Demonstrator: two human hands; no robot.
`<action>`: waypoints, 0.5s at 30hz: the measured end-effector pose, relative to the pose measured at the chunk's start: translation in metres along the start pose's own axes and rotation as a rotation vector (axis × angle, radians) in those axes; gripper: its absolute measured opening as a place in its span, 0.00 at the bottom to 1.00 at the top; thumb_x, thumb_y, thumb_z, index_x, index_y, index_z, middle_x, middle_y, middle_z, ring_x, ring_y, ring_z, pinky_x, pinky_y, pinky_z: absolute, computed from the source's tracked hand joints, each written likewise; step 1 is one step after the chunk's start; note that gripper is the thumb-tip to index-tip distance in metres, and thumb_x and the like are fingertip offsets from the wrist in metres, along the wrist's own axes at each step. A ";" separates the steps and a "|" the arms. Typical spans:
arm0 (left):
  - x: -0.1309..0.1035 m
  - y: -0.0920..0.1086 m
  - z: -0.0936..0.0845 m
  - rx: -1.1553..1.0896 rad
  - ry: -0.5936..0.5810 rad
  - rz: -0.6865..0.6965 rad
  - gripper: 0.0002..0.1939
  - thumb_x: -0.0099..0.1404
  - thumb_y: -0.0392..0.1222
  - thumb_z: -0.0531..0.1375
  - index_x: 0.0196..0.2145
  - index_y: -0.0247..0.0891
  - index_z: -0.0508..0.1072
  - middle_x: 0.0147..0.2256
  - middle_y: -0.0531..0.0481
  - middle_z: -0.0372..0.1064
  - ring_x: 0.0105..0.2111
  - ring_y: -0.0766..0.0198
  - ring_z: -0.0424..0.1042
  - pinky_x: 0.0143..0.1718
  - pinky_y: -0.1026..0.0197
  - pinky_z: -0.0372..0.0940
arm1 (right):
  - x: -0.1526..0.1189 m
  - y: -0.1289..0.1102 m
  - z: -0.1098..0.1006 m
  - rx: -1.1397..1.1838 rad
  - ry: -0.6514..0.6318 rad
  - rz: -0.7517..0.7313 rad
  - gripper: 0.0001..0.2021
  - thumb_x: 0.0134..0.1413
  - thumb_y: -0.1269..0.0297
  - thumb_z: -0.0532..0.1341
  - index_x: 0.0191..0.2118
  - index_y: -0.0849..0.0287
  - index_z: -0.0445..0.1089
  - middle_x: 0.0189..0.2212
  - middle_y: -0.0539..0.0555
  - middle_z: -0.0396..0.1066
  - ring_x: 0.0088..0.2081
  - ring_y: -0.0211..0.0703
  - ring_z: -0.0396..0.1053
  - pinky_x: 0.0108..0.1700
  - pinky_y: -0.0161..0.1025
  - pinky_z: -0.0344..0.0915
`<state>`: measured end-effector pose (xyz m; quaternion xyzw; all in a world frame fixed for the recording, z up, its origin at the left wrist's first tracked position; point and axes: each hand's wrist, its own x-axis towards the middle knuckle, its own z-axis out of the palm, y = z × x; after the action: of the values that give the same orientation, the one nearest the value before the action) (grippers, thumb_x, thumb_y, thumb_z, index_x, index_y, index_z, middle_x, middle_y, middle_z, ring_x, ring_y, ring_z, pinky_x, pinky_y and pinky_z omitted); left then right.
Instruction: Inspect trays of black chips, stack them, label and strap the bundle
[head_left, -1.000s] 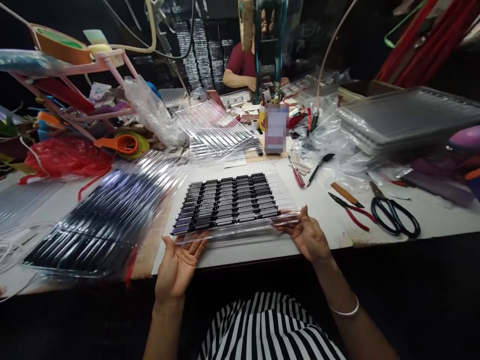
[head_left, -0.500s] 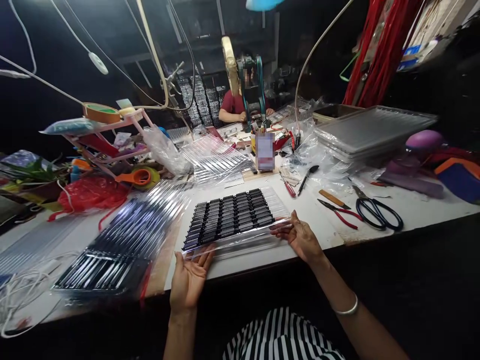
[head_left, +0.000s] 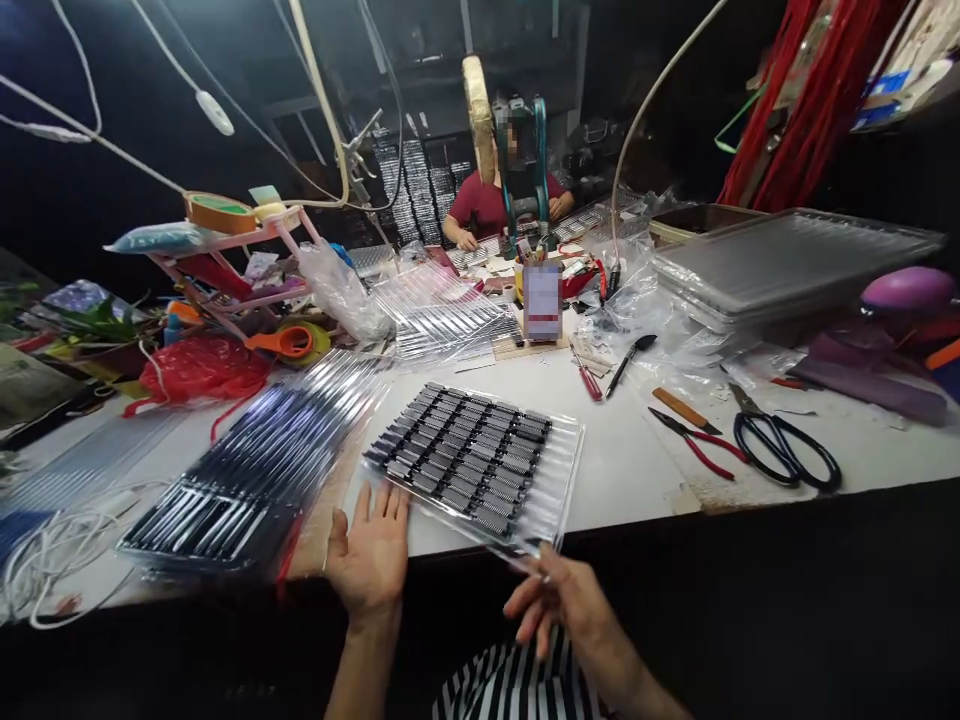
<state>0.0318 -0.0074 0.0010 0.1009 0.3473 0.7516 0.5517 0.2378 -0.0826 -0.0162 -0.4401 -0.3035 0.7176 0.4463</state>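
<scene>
A clear plastic tray (head_left: 568,470) lies turned at an angle at the front of the white table. Rows of small black comb-like parts (head_left: 472,450) fill most of it, and its right-hand strip shows bare plastic. My right hand (head_left: 566,600) pinches the tray's near corner, which juts past the table edge. Palm up, with fingers stretched out, my left hand (head_left: 373,555) is at the tray's left corner; its fingertips are close to the rim, and I cannot tell if they touch it.
A stack of clear trays with dark contents (head_left: 247,470) lies left. Pliers (head_left: 697,440), scissors (head_left: 784,440), a red-handled tool (head_left: 586,375) and a black pen-like tool (head_left: 628,365) lie right. Large stacked trays (head_left: 795,260) stand behind them. Another person (head_left: 480,210) sits across the table.
The tray has turned clockwise, its right near corner swinging toward me. My right hand has come nearer and left with that corner. My left hand has opened flat, off its earlier hold.
</scene>
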 end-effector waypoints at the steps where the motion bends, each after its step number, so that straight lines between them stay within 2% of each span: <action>1: -0.001 -0.003 0.004 0.040 0.046 0.050 0.36 0.63 0.46 0.54 0.63 0.29 0.46 0.63 0.32 0.45 0.60 0.52 0.54 0.59 0.51 0.55 | -0.004 0.011 0.003 -0.046 -0.033 0.067 0.36 0.52 0.35 0.49 0.42 0.70 0.68 0.27 0.62 0.73 0.21 0.40 0.70 0.17 0.31 0.60; 2: -0.002 -0.004 0.007 0.088 0.092 0.088 0.34 0.64 0.44 0.54 0.63 0.29 0.47 0.63 0.32 0.45 0.60 0.53 0.54 0.59 0.52 0.54 | -0.006 0.019 0.004 -0.124 -0.067 0.125 0.36 0.51 0.34 0.48 0.41 0.69 0.68 0.26 0.61 0.73 0.21 0.39 0.69 0.17 0.30 0.59; 4: -0.008 -0.005 0.009 0.203 0.164 0.127 0.32 0.63 0.40 0.55 0.62 0.32 0.51 0.64 0.35 0.45 0.60 0.57 0.55 0.60 0.55 0.53 | -0.011 0.023 0.003 -0.391 -0.160 0.163 0.34 0.52 0.35 0.47 0.33 0.66 0.69 0.22 0.58 0.71 0.19 0.37 0.67 0.18 0.30 0.57; 6: -0.018 -0.003 0.008 0.317 0.187 0.108 0.30 0.62 0.38 0.58 0.61 0.37 0.55 0.64 0.39 0.47 0.60 0.59 0.55 0.60 0.57 0.52 | -0.013 0.009 -0.005 -0.714 -0.254 0.087 0.31 0.55 0.38 0.48 0.22 0.63 0.67 0.17 0.54 0.66 0.18 0.35 0.63 0.19 0.31 0.56; 8: -0.033 0.001 0.003 0.393 0.146 0.042 0.30 0.61 0.38 0.60 0.59 0.40 0.59 0.63 0.43 0.50 0.60 0.59 0.55 0.61 0.58 0.52 | -0.012 -0.019 -0.019 -0.887 -0.287 -0.028 0.29 0.58 0.42 0.48 0.19 0.62 0.66 0.15 0.53 0.65 0.18 0.34 0.62 0.20 0.31 0.57; 10: -0.049 0.001 -0.001 0.425 0.077 -0.042 0.30 0.60 0.41 0.61 0.59 0.42 0.60 0.62 0.45 0.53 0.60 0.58 0.54 0.61 0.57 0.52 | -0.003 -0.051 -0.037 -0.858 -0.181 -0.137 0.27 0.60 0.45 0.47 0.28 0.61 0.72 0.20 0.54 0.69 0.21 0.37 0.65 0.23 0.32 0.62; 12: -0.062 -0.003 -0.003 0.442 0.028 -0.091 0.32 0.59 0.42 0.62 0.60 0.41 0.59 0.61 0.45 0.54 0.61 0.57 0.53 0.61 0.57 0.51 | 0.016 -0.078 -0.057 -0.862 0.081 -0.350 0.23 0.60 0.48 0.48 0.40 0.59 0.72 0.31 0.55 0.74 0.31 0.41 0.71 0.32 0.35 0.67; 13: -0.066 -0.005 -0.003 0.455 0.019 -0.089 0.33 0.59 0.43 0.62 0.60 0.41 0.58 0.61 0.44 0.54 0.61 0.57 0.52 0.61 0.57 0.50 | 0.029 -0.087 -0.065 -0.919 0.225 -0.466 0.21 0.59 0.48 0.50 0.43 0.58 0.71 0.37 0.56 0.73 0.38 0.44 0.71 0.39 0.38 0.68; 14: -0.069 -0.007 -0.003 0.472 0.016 -0.078 0.34 0.58 0.44 0.62 0.61 0.41 0.57 0.62 0.44 0.53 0.62 0.56 0.51 0.62 0.57 0.50 | 0.043 -0.093 -0.072 -0.985 0.303 -0.551 0.21 0.57 0.48 0.52 0.46 0.57 0.70 0.42 0.57 0.72 0.44 0.48 0.69 0.44 0.41 0.67; 15: -0.069 -0.007 -0.003 0.492 0.013 -0.067 0.36 0.59 0.45 0.62 0.62 0.40 0.55 0.62 0.43 0.53 0.62 0.56 0.51 0.62 0.57 0.49 | 0.056 -0.096 -0.076 -1.047 0.325 -0.599 0.21 0.56 0.48 0.53 0.47 0.57 0.70 0.45 0.57 0.71 0.48 0.49 0.67 0.48 0.44 0.66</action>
<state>0.0614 -0.0696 0.0099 0.2156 0.5265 0.6264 0.5328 0.3302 0.0111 0.0104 -0.5997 -0.6535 0.2414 0.3937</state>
